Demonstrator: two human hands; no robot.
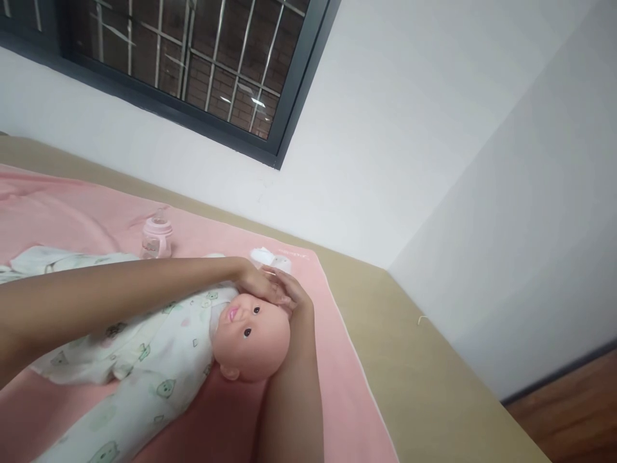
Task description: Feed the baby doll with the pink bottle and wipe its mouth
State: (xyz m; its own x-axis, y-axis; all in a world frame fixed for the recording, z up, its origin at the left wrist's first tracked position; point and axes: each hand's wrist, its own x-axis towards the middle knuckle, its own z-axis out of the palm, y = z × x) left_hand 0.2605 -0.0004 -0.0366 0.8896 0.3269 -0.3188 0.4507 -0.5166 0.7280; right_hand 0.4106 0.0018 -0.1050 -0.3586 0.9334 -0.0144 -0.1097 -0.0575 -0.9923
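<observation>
A baby doll (250, 334) in a white romper with green prints lies on a pink blanket (347, 399), its bald head towards the right. My left hand (258, 283) reaches across the doll's body and rests on the far side of its head, fingers curved against it. My right hand (292, 296) comes up from below and cups the top of the head, fingers together. The two hands touch each other at the head.
A pink baby bottle (157, 236) stands on the blanket behind the doll. A folded white cloth (272, 258) lies just beyond the hands. The tan mattress (424, 373) edge runs to the right, a wooden floor (578, 411) below it. White walls and a barred window (202, 58) lie behind.
</observation>
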